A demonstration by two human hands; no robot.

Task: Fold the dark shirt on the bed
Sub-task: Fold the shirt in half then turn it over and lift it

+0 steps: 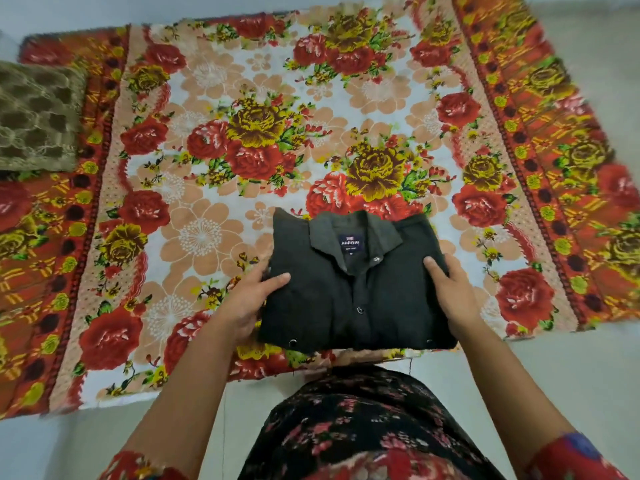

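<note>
Shirt (356, 292) sits at the lower middle of the frame, near the bed's (311, 98) front edge, already folded into a compact rectangle with the collar and label facing up and the button placket running down the centre. No sleeves show; they look tucked underneath. By that, the folding seems all but finished; what is left looks like squaring the sides, pressing it flat, and letting go.

Left hand (249, 299) takes the shirt's left side, thumb laid on top of the cloth and fingers hidden beneath the edge, so its grip is closed on the fabric. Right hand (450, 289) mirrors it on the right side, thumb on top, fingers out of sight below, also grasping the shirt. Whether the bundle is lifted slightly or resting on the bed I cannot tell.

Lower hem lies just inside the bed's front edge, close to the person's floral dress (363, 427), so there is little room to pull it nearer without it hanging off. Above the shirt in the frame, the flowered bedspread (263, 161) is open across the middle and to both sides, leaving plenty of space to slide or set it down. A brown patterned cushion (38, 116) sits at the upper left, well apart from the shirt.
</note>
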